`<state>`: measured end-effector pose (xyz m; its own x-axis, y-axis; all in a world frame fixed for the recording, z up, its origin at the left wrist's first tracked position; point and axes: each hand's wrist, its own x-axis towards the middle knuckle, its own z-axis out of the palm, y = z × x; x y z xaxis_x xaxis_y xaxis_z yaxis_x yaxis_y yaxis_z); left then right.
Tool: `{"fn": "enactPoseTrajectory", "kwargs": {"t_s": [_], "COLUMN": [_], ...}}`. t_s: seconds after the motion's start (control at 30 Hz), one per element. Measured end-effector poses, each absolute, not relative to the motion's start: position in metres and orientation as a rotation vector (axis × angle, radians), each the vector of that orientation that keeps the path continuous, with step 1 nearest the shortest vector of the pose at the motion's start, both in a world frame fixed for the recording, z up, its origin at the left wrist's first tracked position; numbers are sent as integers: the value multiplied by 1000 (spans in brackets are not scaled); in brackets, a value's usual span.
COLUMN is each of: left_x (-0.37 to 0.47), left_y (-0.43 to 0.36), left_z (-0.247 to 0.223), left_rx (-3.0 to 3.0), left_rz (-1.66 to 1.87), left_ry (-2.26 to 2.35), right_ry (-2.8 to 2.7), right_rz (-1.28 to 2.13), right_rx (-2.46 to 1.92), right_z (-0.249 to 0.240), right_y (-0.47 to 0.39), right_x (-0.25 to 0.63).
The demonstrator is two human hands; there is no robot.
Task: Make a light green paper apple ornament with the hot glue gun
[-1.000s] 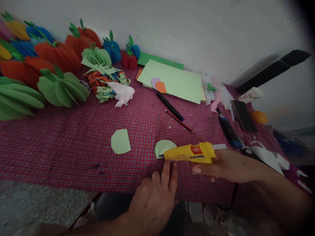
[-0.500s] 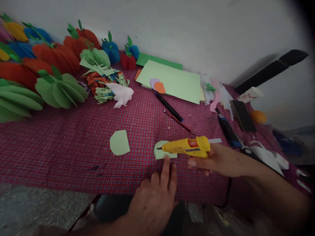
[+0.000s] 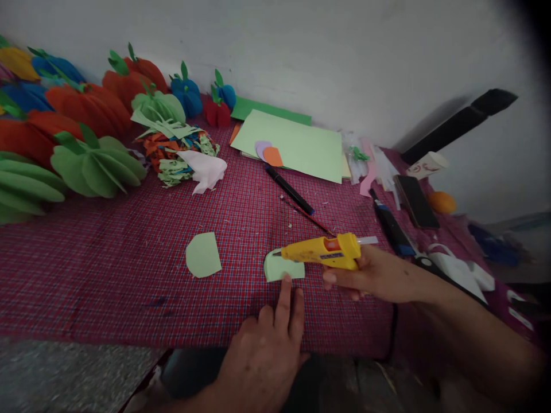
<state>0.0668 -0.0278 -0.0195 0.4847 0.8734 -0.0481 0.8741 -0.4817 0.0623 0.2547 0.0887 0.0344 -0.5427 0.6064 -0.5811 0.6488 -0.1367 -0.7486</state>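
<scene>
My right hand (image 3: 365, 274) is wrapped round the handle of a yellow hot glue gun (image 3: 321, 251), a clear glue stick jutting from its back. The gun's dark nozzle points left, over the upper edge of a small folded light-green paper piece (image 3: 278, 267); whether it touches the paper I cannot tell. My left hand (image 3: 269, 338) lies on the cloth with fingers stretched out, one fingertip pressing the paper's lower edge. Farther left, a second light-green paper piece (image 3: 204, 255) with a rounded side rests flat.
Paper pumpkins (image 3: 97, 166) in several colours stand at the left, beside shredded paper (image 3: 172, 155). Light-green sheets (image 3: 297, 143) lie at the back. A black marker (image 3: 290, 190), a box cutter (image 3: 391, 223), a phone (image 3: 416, 201), a paper cup (image 3: 427, 165) and an orange (image 3: 442, 202) are also on the checked cloth.
The glue gun's nozzle has shifted from the middle of the folded paper to its upper edge. My left hand still presses the paper. The whole view has shifted slightly.
</scene>
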Motion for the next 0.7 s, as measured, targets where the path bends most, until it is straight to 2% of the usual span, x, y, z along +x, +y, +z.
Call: {"fn": "enactPoseTrajectory", "kwargs": {"t_s": [0.33, 0.7], "left_x": [67, 67], "left_y": [-29, -29], "left_z": [-18, -19], "left_rx": [2617, 2631], "left_rz": [-2, -31], "left_ry": [1557, 1544], "right_ry": [2000, 2042], "right_rz": [-1798, -1805], "right_rx": [1423, 1467], "right_z": [47, 35], "right_y": [76, 85], "right_x": [249, 251]}}
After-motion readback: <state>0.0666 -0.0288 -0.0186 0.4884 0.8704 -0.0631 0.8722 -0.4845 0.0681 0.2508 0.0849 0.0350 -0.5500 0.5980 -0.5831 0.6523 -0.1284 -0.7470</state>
